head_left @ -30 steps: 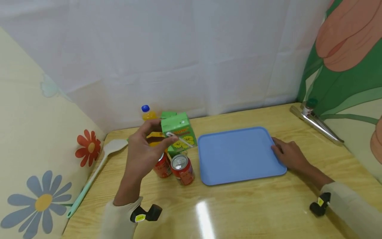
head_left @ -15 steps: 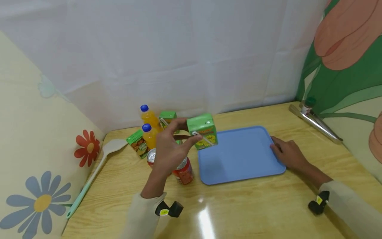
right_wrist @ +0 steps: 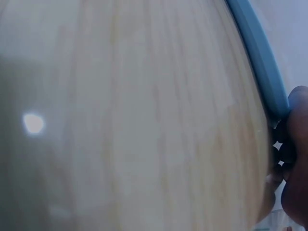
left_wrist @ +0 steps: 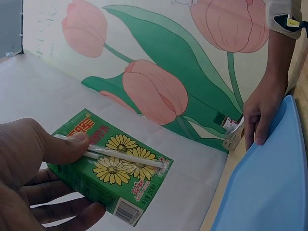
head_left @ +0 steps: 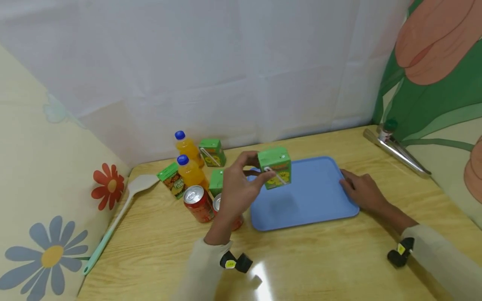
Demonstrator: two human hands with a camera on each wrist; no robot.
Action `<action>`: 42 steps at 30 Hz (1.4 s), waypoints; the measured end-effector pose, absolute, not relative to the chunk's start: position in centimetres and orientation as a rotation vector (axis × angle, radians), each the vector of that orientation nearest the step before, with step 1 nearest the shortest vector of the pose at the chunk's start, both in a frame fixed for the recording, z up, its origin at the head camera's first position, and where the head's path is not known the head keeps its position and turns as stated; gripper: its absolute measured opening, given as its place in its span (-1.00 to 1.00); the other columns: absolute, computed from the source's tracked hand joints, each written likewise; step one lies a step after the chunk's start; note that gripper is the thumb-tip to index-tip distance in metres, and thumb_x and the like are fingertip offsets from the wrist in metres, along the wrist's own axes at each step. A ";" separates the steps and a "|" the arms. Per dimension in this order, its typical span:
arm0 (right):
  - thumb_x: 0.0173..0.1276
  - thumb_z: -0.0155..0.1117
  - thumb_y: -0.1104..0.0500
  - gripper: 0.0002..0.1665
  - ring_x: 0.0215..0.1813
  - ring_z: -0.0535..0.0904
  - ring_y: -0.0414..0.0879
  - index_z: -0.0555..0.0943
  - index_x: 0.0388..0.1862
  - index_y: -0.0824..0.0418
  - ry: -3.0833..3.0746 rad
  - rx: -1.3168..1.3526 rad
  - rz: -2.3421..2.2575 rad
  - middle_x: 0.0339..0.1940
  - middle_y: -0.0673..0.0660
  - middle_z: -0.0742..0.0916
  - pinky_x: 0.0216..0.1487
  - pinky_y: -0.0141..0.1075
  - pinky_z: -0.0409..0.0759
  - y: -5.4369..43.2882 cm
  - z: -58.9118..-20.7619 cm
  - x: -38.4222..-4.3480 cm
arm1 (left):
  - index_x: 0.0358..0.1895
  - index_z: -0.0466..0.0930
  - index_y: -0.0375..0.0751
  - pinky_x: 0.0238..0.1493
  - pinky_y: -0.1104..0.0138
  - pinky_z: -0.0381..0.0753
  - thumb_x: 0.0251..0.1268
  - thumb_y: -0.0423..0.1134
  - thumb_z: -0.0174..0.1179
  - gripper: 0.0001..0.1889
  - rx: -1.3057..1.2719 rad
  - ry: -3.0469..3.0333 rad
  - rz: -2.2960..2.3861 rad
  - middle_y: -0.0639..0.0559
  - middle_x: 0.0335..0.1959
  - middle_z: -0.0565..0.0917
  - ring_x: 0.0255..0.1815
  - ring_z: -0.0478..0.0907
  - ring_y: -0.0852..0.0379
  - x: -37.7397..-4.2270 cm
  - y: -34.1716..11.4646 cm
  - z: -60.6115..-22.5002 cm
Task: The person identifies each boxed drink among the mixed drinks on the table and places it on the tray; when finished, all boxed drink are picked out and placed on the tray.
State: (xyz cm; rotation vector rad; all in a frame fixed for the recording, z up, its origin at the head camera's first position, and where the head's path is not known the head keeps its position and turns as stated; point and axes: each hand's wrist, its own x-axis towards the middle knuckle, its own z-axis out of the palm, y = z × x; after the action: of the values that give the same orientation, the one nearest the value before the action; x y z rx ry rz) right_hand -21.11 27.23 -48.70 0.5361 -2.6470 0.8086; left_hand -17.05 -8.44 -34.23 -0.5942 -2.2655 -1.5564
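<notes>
My left hand pinches a green drink carton by its side, holding it upright above the left part of a blue tray. The carton's front, with yellow flowers and a white straw stuck across it, shows in the left wrist view; my thumb overlaps the straw's end. At the tray's right edge, my right hand grips the rim between thumb and fingers. The right wrist view shows the tray's rim and part of that hand close to the table.
Left of the tray stand two red cans, two orange drink bottles and more green cartons. A spatula with a green handle lies at the far left. Metal tongs and a green-capped jar are at back right.
My left hand has carried the carton rightward, from above the cans to over the tray. The bottles and cans behind it have come into fuller view. The right hand stays at the tray's edge.
</notes>
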 end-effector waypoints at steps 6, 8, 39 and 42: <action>0.50 0.19 0.28 -0.56 -0.65 0.32 -0.26 0.52 0.26 0.51 -2.636 0.539 0.793 -0.66 -0.08 0.47 -0.60 -0.36 0.32 27.3 -48.5 -21.0 | 0.11 0.54 -0.23 -0.12 0.33 0.70 0.17 -0.24 0.49 -0.53 -0.574 -2.283 -1.590 -0.01 -0.16 0.69 -0.11 0.64 0.10 -18.1 -6.1 -35.6; 0.49 0.19 0.28 -0.56 -0.65 0.32 -0.25 0.52 0.25 0.51 -2.631 0.543 0.785 -0.66 -0.08 0.47 -0.60 -0.36 0.32 27.2 -48.5 -21.1 | 0.11 0.53 -0.26 -0.10 0.29 0.71 0.16 -0.27 0.49 -0.53 -0.550 -2.281 -1.623 -0.05 -0.16 0.69 -0.10 0.64 0.07 -18.6 -5.4 -36.2; 0.51 0.17 0.27 -0.56 -0.65 0.34 -0.22 0.52 0.26 0.50 -2.664 0.524 0.760 -0.66 -0.04 0.51 -0.59 -0.32 0.33 27.0 -48.4 -21.2 | 0.11 0.56 -0.22 -0.25 0.47 0.64 0.15 -0.23 0.51 -0.52 -0.383 -2.472 -1.588 -0.07 -0.16 0.72 -0.20 0.68 0.11 -24.5 3.4 -41.5; 0.52 0.16 0.26 -0.56 -0.65 0.35 -0.23 0.51 0.27 0.49 -2.672 0.519 0.764 -0.66 -0.04 0.52 -0.59 -0.31 0.34 27.1 -48.6 -21.3 | 0.12 0.55 -0.23 -0.23 0.46 0.65 0.14 -0.24 0.51 -0.51 -0.371 -2.478 -1.590 -0.08 -0.14 0.72 -0.18 0.67 0.11 -24.5 3.6 -42.1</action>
State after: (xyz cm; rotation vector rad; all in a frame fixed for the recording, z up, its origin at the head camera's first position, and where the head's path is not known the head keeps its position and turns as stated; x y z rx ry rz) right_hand -21.27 27.07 -48.56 0.5192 -2.6718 0.7639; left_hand -24.53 3.61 -42.08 -0.3713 -2.4776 -1.5901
